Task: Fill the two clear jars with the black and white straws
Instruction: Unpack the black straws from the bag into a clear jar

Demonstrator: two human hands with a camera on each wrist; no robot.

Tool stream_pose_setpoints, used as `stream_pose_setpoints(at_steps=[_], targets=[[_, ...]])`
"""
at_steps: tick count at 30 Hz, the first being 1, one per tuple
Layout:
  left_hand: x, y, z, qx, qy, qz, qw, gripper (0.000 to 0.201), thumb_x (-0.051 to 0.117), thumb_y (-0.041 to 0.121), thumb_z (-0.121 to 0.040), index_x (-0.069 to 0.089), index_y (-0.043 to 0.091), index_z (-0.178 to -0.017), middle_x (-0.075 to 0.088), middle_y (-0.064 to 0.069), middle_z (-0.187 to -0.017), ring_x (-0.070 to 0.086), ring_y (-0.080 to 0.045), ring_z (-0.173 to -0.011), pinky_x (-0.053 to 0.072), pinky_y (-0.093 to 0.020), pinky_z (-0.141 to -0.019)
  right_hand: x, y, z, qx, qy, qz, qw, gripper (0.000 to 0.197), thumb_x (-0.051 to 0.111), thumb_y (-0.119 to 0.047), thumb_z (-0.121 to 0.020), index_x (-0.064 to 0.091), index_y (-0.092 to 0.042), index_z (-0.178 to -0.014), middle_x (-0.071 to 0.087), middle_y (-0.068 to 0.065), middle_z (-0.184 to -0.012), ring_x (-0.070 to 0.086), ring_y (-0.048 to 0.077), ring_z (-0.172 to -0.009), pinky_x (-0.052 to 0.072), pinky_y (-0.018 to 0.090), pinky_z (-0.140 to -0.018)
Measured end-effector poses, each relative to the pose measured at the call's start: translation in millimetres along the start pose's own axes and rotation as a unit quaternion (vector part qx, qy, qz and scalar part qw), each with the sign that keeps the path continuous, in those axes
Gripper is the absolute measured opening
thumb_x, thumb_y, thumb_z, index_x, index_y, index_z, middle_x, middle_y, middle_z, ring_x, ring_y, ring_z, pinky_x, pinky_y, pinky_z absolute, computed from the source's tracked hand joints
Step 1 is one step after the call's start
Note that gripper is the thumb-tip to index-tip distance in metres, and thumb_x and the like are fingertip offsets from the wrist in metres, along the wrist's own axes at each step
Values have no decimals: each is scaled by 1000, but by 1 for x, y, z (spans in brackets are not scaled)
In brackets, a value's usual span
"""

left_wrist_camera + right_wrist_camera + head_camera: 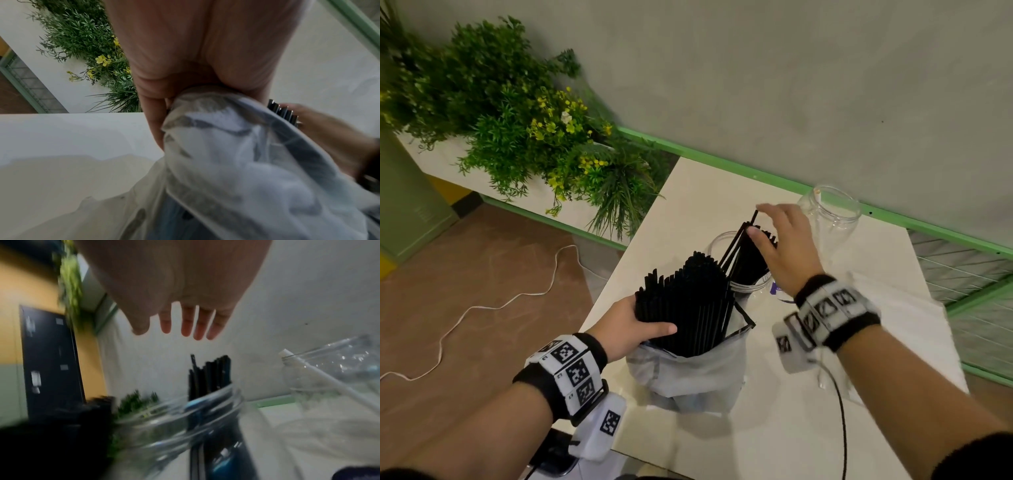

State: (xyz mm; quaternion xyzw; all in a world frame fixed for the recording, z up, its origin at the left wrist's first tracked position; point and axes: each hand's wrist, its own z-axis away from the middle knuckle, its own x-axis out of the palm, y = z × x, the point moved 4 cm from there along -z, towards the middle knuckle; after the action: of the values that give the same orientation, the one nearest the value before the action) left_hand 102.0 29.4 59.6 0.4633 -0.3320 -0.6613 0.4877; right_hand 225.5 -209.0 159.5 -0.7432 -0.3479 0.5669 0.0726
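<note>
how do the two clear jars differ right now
The nearer jar holds a bunch of black straws; the farther jar holds a single white straw and is otherwise empty. The right hand hovers open over the nearer jar's straws, not over the farther jar. Both are clear, upright and lidless.

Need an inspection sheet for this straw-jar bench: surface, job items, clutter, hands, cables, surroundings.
Surface: white table, against a grey wall.
Job's things: near jar holds some black straws; far jar holds one white straw; big black bundle stands in a plastic bag.
Clutter: small blue-printed item behind the right wrist, unclear.
Grippers: left hand grips the bundle at the bag's mouth; right hand open over the near jar's straws.
Cables: black cable from the right wristband; white cord on the floor.
Surroundings: planter of greenery, green rail.
</note>
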Motion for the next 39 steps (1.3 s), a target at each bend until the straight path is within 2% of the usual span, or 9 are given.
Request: stream_pose_setpoints(at_steps=[2, 5, 9, 13, 20, 23, 31, 36, 39], targets=[[-1, -2, 0, -1, 9, 7, 1000, 49, 84, 26, -68, 63, 18, -112, 71, 5, -103, 66, -11, -98, 52, -30, -90, -7, -11, 43, 15, 57, -91, 994, 22, 56, -37, -93, 61, -21, -107, 49, -4, -107, 52, 7, -95, 42, 20, -85], [0, -2, 2, 4, 20, 13, 1000, 47, 83, 24, -70, 63, 17, -111, 71, 4, -103, 66, -11, -98, 51, -30, -90, 13, -7, 105, 93, -49, -169, 980, 29, 57, -60, -82, 56, -34, -93, 47, -11, -103, 53, 4, -90, 45, 17, -71], [3, 1, 8, 15, 14, 16, 1000, 46, 82, 25, -71, 63, 17, -113, 71, 4, -104, 66, -10, -99, 50, -30, -91, 53, -1, 139, 167, -259, -242, 920, 55, 70, -61, -67, 42, -40, -109, 46, -8, -118, 53, 12, -110, 49, 31, -92], [10, 2, 15, 24, 18, 28, 999, 40, 79, 17, -75, 63, 17, -111, 71, 4, -102, 66, -10, -97, 52, -26, -86, 66, -15, 133, 212, -219, -375, 875, 79, 83, -38, -57, 42, -22, -123, 53, 1, -125, 52, 17, -120, 47, 35, -101], [7, 25, 29, 92, 69, 106, 988, 34, 53, -19, -84, 53, 12, -70, 61, 14, -52, 53, 11, -52, 40, -5, -54, 48, -50, 111, 91, -180, -332, 921, 75, 73, 0, -75, 37, -27, -135, 47, -9, -139, 43, 3, -130, 34, 20, -109], [3, 22, 33, 82, 24, 114, 990, 29, 45, -22, -86, 54, 5, -83, 63, -8, -79, 54, 11, -64, 43, -5, -63, 55, -37, 112, 81, -190, -209, 956, 75, 74, -2, -77, 38, -26, -138, 46, -7, -140, 41, 6, -131, 32, 25, -111], [-9, 2, 34, -10, -151, 96, 984, 92, 52, 10, -49, 33, 22, -138, 53, 14, -116, 49, 1, -104, 41, -9, -76, 69, -18, 114, 99, -188, -126, 969, 71, 75, -10, -79, 40, -15, -141, 46, 2, -136, 40, 7, -121, 17, -7, -92], [0, 0, 34, 34, -163, 4, 986, 89, 86, 33, -59, 42, 18, -135, 58, 11, -121, 56, 4, -108, 41, -9, -87, 55, -40, 121, 2, -165, -5, 986, 80, 62, -32, -71, 32, -19, -145, 19, 1, -147, 22, 22, -137, 21, 32, -114], [6, 10, 34, 66, -126, 28, 989, 68, 86, 16, -65, 53, 18, -123, 64, 8, -112, 59, 6, -104, 43, -9, -85, 47, -67, 124, -111, -162, 6, 980, 97, 66, -35, -70, 15, -16, -151, 8, 2, -157, 9, 19, -145, 12, 31, -118]])
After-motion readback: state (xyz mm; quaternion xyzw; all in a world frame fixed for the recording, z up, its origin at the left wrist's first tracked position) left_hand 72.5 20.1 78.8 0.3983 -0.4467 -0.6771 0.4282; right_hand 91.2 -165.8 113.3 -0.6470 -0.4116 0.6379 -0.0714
